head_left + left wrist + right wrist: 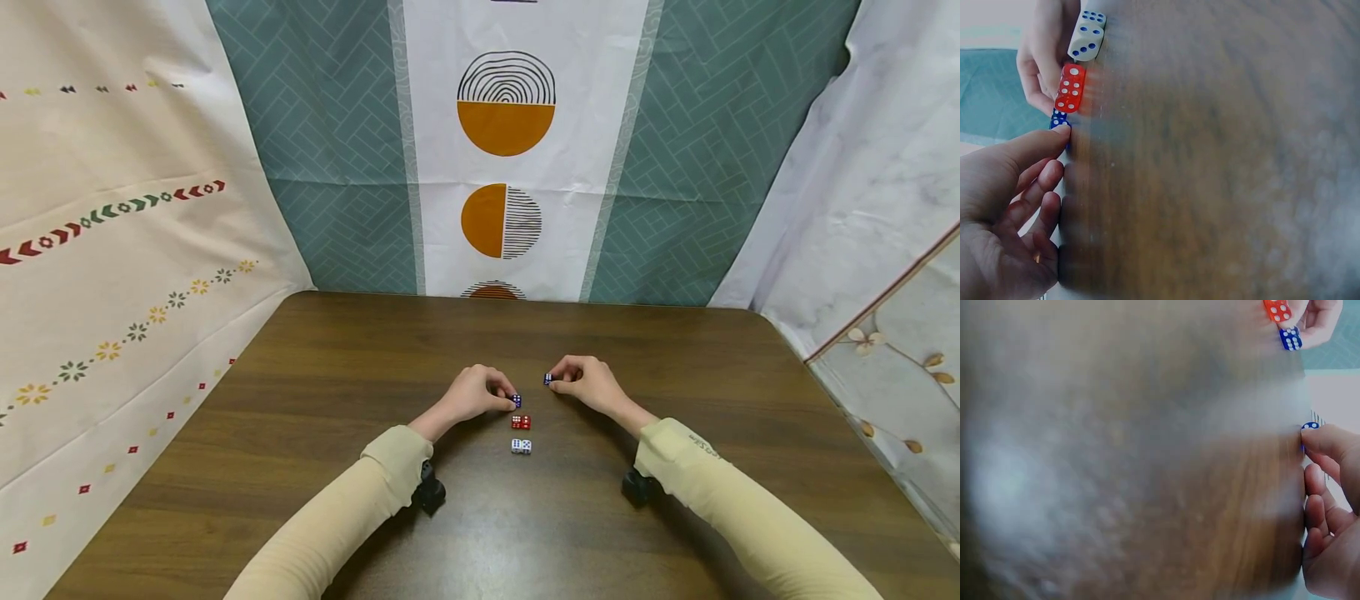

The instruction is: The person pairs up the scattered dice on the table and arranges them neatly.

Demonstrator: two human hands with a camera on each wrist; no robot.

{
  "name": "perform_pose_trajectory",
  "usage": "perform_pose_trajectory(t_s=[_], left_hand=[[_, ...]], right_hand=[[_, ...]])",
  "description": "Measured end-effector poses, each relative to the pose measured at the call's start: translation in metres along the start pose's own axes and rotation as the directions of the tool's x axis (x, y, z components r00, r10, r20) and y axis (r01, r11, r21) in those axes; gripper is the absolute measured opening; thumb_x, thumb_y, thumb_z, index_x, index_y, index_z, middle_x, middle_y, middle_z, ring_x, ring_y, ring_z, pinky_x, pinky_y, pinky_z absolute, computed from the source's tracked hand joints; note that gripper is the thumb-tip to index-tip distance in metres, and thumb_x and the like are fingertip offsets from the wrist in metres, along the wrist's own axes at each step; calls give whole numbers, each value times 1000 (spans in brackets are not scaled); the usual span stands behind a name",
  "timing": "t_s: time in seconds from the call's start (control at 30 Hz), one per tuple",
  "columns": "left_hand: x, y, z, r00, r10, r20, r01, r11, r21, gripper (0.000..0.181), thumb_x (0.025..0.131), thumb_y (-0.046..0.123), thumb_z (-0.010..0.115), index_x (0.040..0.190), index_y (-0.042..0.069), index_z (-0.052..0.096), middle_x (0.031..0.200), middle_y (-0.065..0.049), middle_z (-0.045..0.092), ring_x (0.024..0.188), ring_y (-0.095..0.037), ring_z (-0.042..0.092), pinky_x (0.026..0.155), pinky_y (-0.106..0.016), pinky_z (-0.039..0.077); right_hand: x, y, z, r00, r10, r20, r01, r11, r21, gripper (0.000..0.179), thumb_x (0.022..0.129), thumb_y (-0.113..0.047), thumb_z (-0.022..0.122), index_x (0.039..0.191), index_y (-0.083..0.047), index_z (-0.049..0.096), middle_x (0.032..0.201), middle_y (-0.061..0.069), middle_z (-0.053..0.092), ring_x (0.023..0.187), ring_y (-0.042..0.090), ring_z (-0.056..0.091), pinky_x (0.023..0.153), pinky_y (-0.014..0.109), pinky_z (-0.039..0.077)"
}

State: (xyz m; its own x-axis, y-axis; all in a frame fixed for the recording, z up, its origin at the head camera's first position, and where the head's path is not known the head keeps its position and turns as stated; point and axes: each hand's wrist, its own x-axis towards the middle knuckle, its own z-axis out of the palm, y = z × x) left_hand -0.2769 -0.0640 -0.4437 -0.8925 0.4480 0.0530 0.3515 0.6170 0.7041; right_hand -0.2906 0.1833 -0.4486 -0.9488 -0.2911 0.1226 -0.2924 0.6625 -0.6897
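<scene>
My left hand [474, 393] pinches a blue die [517, 401] with white pips between thumb and finger, low at the tabletop. Across a small gap, a second blue die [548, 379] is pinched by my right hand [592, 385], slightly farther back. Just in front of the left hand's die lies a pair of red dice [521, 422], side by side. Nearer to me sits a pair of white dice [521, 447] with blue pips, also side by side. In the right wrist view, thumb and fingertip partly cover the right blue die [1310, 426].
All the dice are on or over a brown wooden table [570, 533]. A patterned cloth [502, 167] hangs behind its far edge. Further cloths stand at the left [135, 250] and right. Dark wrist devices [430, 490] sit under both forearms.
</scene>
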Motion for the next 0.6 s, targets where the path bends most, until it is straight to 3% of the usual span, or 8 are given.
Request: perform_pose_trajectory(t_s=[0.6], left_hand=[[1,0,1,1000,1,1,-1,1000,0,8,83,18,80,89,15,77,78,2,66,70,-8,52,65,-22,40]], right_hand=[[-13,-18,15,999,-5,35,6,1000,-13,10,84,-20,78,92,-16,74,71,-1,59,65,11,50,60,24,38]])
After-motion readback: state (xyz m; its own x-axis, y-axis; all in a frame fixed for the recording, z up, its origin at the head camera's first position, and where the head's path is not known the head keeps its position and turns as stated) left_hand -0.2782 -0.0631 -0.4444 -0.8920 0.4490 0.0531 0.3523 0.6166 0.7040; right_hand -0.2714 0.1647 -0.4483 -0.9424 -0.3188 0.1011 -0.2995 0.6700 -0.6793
